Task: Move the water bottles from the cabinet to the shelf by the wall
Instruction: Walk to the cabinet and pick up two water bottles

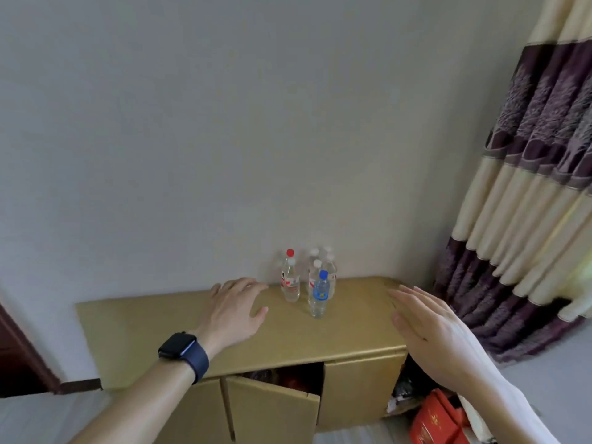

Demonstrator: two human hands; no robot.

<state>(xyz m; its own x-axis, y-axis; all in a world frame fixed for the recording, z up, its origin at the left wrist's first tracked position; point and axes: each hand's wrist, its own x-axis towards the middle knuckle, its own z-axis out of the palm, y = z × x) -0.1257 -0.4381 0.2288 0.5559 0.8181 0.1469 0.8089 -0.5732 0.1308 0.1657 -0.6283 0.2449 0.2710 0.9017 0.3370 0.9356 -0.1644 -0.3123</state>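
I'm holding left grip (235,310) and right grip (429,328) wide, empty; clear plastic water bottles (315,283) at twelve o'clock are all waiting on the tan cabinet (144,331).

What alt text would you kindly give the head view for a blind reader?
A left hand and right hand, both open, reach toward a cluster of water bottles standing on a tan cabinet against a grey wall. One cabinet door hangs ajar.
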